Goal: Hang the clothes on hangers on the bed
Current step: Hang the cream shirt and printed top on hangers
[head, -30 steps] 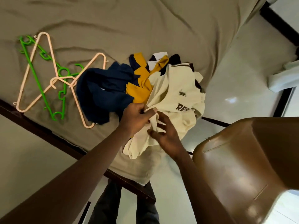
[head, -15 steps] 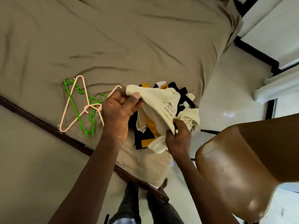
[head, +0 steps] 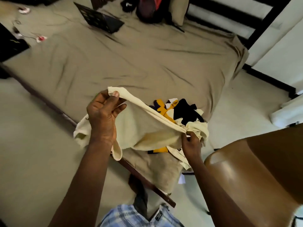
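Observation:
A cream shirt (head: pixel 144 133) is stretched in the air over the near edge of the bed (head: pixel 147 63). My left hand (head: pixel 103 115) pinches one end of its hem, raised at the left. My right hand (head: pixel 191 143) pinches the other end, lower at the right. Under the shirt lies a heap of clothes (head: pixel 178 110) in yellow, navy, black and white. The hangers are hidden behind my left arm and the shirt.
A brown plastic chair (head: pixel 255 174) stands close at the right. At the far end of the bed lie an open laptop (head: pixel 100 20), a dark bag (head: pixel 147 9), a pillow (head: pixel 178 10) and small cables (head: pixel 37 37). A dark wooden bed rail (head: pixel 144 179) runs below my hands.
Both hands have lifted the cream shirt off the heap and pulled it wide apart, left hand going up and left. The view has tilted up, so the far end of the bed shows.

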Demonstrator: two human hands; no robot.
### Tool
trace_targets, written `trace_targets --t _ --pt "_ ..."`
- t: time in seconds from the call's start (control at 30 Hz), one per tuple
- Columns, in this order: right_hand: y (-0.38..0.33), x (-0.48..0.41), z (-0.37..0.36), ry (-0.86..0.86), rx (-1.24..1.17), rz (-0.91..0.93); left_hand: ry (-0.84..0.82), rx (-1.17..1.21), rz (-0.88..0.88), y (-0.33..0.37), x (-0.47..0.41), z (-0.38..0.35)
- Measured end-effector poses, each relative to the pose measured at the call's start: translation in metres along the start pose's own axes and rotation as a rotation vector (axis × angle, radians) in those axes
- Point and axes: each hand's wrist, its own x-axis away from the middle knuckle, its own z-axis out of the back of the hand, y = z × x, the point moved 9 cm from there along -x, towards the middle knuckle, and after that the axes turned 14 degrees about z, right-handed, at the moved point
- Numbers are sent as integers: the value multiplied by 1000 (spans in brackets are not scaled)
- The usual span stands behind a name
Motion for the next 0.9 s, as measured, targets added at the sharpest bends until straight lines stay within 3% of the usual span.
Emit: trace_targets --t 0.13,0.2,0.4,0.47,0.63,0.77,0.9 --pt "24 23 9 61 -442 -216 57 -39 -41 21 34 4" --pt "23 34 8 2 -627 -274 69 -42 -60 30 50 8" --pt "-7 81 -30 -524 -638 -357 21 -69 -109 46 92 1" --pt "-16 99 -43 -594 -641 -386 28 -57 -116 51 103 -1" --pt "-18 146 -72 -681 -709 -540 -14 21 -113 59 125 -1" --pt "-22 164 -81 -642 -1008 -708 -29 84 -108 61 135 -3" --pt "-21 159 -70 -560 -931 -622 -52 82 -101 58 136 -14"
